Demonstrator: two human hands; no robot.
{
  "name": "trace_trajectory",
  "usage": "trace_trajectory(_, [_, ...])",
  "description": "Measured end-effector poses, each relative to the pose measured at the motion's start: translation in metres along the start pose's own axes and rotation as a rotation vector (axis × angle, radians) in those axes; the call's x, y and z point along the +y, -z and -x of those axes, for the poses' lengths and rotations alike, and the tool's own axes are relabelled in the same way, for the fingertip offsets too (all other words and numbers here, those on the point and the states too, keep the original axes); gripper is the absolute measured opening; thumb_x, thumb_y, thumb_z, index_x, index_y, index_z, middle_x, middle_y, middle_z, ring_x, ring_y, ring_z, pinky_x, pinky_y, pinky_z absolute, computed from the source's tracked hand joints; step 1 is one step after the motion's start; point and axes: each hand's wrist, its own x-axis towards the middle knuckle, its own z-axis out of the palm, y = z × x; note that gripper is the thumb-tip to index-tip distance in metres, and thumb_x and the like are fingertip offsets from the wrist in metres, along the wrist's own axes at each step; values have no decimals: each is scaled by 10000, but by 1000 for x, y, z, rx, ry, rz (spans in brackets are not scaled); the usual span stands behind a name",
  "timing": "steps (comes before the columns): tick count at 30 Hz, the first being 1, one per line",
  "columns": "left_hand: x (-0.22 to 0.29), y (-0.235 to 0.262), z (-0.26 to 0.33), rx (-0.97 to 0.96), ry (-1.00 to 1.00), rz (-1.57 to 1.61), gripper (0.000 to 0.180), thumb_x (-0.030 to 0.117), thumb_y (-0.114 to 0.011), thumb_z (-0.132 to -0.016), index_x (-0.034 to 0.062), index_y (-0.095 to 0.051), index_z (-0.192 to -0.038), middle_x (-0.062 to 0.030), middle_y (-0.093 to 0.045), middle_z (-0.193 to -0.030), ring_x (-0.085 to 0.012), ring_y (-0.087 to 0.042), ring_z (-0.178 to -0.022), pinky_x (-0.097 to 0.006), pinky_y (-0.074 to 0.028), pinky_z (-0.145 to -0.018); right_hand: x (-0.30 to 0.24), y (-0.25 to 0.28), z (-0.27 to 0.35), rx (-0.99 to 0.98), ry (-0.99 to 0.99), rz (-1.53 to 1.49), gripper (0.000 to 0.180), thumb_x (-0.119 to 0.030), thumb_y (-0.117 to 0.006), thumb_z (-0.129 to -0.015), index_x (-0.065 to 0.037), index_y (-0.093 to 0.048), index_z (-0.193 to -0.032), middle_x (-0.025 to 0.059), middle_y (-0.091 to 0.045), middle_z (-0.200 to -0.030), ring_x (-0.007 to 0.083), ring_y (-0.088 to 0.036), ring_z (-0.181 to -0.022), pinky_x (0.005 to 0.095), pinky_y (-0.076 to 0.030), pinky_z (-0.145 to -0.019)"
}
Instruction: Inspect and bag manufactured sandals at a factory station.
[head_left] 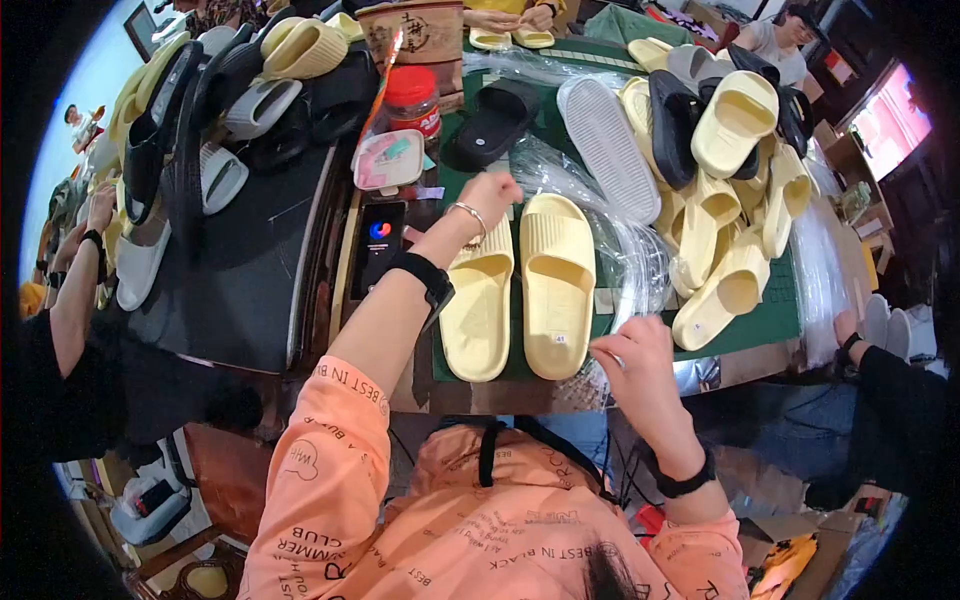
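Two pale yellow slippers lie side by side before me, toes pointing away: a left slipper and a right slipper with a small white sticker on its heel. My left hand is over the toe end of the left slipper, fingers curled closed; what they hold, if anything, is hidden. Beside the right slipper's heel is my right hand, thumb and fingers pinched together. Anything in that pinch is too small to make out.
Clear plastic bags lie right of the pair, beside a pile of yellow slippers. A black slipper, a red-lidded jar, a plastic tub and a phone are beyond. Other people work around the table.
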Motion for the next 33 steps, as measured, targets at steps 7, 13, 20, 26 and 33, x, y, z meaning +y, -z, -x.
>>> trace_trajectory(7, [13,-22,12,-143,-97,-41,177,172,-571,-814,0,-611,-803,-109,-614,-723,-191,-581,-677,-295,-459,-654,10,-62,-33,127,140,-209,66,-52,-549,-747,-26,-592,-790,142,-564,-716,324,-549,-686,389,-451,-633])
trace_trajectory(13, [11,-23,19,-223,6,106,179,153,-579,-807,-24,-612,-808,-96,-633,-746,-144,-583,-679,-266,-462,-648,35,-80,-53,27,156,-49,178,-49,-485,-779,34,-545,-923,211,-573,-820,372,-546,-806,418,-446,-737])
trace_trajectory(20, [15,-27,11,-265,114,67,194,201,-599,-792,13,-645,-813,-82,-620,-730,-133,-541,-669,-271,-440,-635,51,-100,-68,-130,185,17,215,-82,-469,-773,65,-522,-921,246,-569,-840,399,-551,-770,451,-450,-693])
trace_trajectory(26, [20,-28,6,-235,169,78,185,209,-609,-780,32,-655,-800,-60,-614,-718,-117,-531,-654,-257,-432,-620,55,-101,-76,-150,135,15,171,-107,-486,-787,37,-562,-836,226,-583,-788,376,-572,-730,437,-467,-639])
trace_trajectory(33, [11,-28,10,-114,235,349,135,164,-616,-773,44,-669,-804,-33,-609,-701,-88,-525,-638,-229,-428,-600,42,-100,-78,-104,33,88,174,-104,-524,-764,45,-583,-831,217,-601,-793,344,-604,-731,422,-491,-629])
